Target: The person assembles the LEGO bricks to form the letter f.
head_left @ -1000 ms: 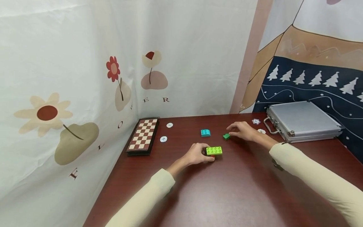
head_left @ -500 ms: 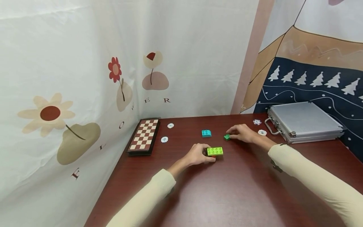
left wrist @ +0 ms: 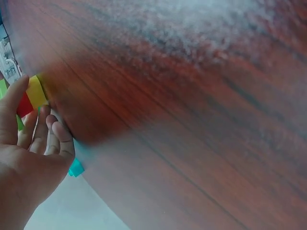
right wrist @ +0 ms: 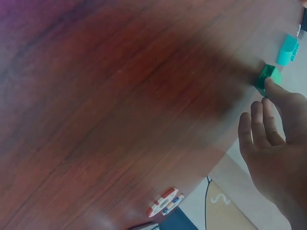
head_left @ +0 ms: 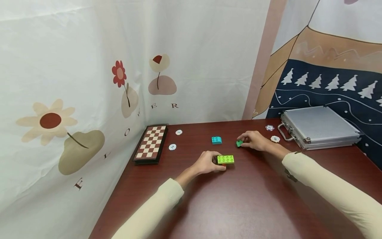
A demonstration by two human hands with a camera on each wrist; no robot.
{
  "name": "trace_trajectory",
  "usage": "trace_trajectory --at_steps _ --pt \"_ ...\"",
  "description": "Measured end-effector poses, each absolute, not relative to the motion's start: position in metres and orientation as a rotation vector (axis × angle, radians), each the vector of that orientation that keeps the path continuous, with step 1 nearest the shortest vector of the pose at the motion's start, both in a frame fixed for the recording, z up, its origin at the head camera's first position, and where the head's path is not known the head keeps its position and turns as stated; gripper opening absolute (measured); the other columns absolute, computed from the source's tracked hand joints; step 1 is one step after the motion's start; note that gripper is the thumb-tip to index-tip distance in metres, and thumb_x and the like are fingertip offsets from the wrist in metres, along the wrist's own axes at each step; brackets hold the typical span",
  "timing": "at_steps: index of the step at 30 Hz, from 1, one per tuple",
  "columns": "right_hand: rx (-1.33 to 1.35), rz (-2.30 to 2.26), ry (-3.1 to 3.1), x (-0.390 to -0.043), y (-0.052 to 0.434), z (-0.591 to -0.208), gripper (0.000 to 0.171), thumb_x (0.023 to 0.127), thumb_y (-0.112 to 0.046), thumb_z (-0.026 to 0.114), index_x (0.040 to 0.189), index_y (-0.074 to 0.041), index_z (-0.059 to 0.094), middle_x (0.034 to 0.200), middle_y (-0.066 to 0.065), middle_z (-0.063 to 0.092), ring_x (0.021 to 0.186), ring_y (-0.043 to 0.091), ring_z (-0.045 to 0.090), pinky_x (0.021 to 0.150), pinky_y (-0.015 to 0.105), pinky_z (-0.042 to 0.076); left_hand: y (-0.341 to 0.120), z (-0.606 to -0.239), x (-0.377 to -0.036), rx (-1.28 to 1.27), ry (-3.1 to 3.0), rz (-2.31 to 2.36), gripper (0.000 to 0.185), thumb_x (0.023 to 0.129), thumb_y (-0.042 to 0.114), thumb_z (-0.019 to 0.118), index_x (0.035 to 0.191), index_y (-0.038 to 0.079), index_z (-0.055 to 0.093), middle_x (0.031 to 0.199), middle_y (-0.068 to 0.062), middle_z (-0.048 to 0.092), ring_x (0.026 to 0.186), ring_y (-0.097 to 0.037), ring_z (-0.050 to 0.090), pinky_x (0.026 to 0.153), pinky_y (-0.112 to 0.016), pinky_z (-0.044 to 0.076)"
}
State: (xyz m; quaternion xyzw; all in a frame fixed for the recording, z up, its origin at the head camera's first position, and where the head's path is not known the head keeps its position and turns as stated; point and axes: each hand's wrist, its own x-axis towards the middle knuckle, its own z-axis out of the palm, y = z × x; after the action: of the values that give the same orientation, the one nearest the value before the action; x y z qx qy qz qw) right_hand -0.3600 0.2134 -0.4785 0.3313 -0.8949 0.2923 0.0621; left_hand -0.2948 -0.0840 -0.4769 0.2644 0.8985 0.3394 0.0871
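My left hand (head_left: 208, 162) holds a stack of toy building bricks between thumb and fingers. A lime-green brick (head_left: 225, 159) with studs tops the stack; a red brick (left wrist: 25, 106) and a yellow brick (left wrist: 37, 92) show below it in the left wrist view. Further back and to the right, my right hand (head_left: 254, 140) pinches a small dark-green brick (head_left: 239, 143) between thumb and fingertips. In the right wrist view the thumb lies against that green brick (right wrist: 268, 78). A turquoise brick (head_left: 216, 140) with a rounded end rests on the table between and behind the hands.
A checkered game board (head_left: 151, 142) in a black frame lies at the back left. Near it are two white poker chips (head_left: 172, 147). At the right, two more chips (head_left: 275, 139) lie beside a silver case (head_left: 320, 127). Printed curtains (head_left: 203, 66) border the table's far side.
My right hand has closed its fingertips on the small green brick, which now sits slightly turned. The left hand keeps its hold on the stack in about the same place.
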Motion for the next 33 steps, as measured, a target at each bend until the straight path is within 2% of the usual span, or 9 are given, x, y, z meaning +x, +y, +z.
trace_trajectory --at_steps 3,6,10,14,22,27,33 --pt "0.983 0.868 -2.729 -0.357 0.214 -0.479 0.023 0.089 0.0 0.079 0.112 -0.001 0.076 0.096 0.01 0.066 0.088 0.026 0.067 0.078 0.041 0.058 -0.086 -0.477 -0.296 0.821 2.682 0.997 0.048 0.08 0.029 0.092 0.121 0.01 0.075 0.09 0.005 0.074 0.069 -0.004 0.061 0.066 -0.021 0.05" --pt "0.962 0.855 -2.753 -0.355 0.214 -0.479 0.02 0.09 -0.002 0.08 0.11 -0.003 0.077 0.096 0.008 0.065 0.088 0.022 0.064 0.078 0.038 0.056 -0.087 -0.477 -0.296 0.862 2.671 1.008 0.04 0.081 0.027 0.092 0.115 0.012 0.077 0.1 0.005 0.076 0.074 -0.004 0.061 0.067 -0.021 0.051" --pt "0.95 0.844 -2.766 -0.352 0.214 -0.479 0.019 0.09 -0.004 0.08 0.108 -0.006 0.077 0.096 0.006 0.065 0.088 0.02 0.063 0.078 0.037 0.055 -0.087 -0.477 -0.295 0.886 2.652 1.026 0.031 0.081 0.024 0.091 0.108 0.013 0.079 0.096 0.005 0.076 0.073 -0.004 0.062 0.066 -0.021 0.051" --pt "0.959 0.846 -2.768 -0.351 0.212 -0.477 0.018 0.09 -0.005 0.081 0.107 -0.006 0.077 0.096 0.007 0.064 0.087 0.02 0.063 0.078 0.036 0.055 -0.086 -0.476 -0.297 0.898 2.671 1.002 0.031 0.08 0.025 0.092 0.104 0.014 0.077 0.094 0.006 0.075 0.075 -0.005 0.061 0.067 -0.02 0.05" --pt "0.954 0.847 -2.809 -0.348 0.211 -0.475 0.018 0.089 -0.004 0.082 0.106 -0.009 0.078 0.097 0.004 0.064 0.088 0.017 0.063 0.08 0.036 0.056 -0.085 -0.479 -0.297 1.001 2.709 0.912 0.043 0.084 0.027 0.09 0.122 0.013 0.075 0.102 0.005 0.075 0.088 -0.009 0.059 0.077 -0.022 0.049" --pt "0.968 0.831 -2.809 -0.347 0.21 -0.475 0.018 0.088 -0.005 0.083 0.105 -0.009 0.077 0.097 0.003 0.065 0.089 0.017 0.064 0.081 0.038 0.056 -0.087 -0.477 -0.297 0.985 2.759 0.883 0.039 0.081 0.027 0.092 0.114 0.013 0.077 0.097 0.006 0.076 0.088 -0.007 0.063 0.079 -0.023 0.051" --pt "0.966 0.834 -2.81 -0.344 0.211 -0.475 0.018 0.087 -0.004 0.083 0.103 -0.01 0.077 0.097 0.002 0.066 0.09 0.017 0.065 0.082 0.038 0.057 -0.088 -0.478 -0.294 0.89 2.81 0.822 0.043 0.079 0.033 0.092 0.114 0.014 0.075 0.101 0.003 0.069 0.094 -0.011 0.052 0.079 -0.027 0.047"
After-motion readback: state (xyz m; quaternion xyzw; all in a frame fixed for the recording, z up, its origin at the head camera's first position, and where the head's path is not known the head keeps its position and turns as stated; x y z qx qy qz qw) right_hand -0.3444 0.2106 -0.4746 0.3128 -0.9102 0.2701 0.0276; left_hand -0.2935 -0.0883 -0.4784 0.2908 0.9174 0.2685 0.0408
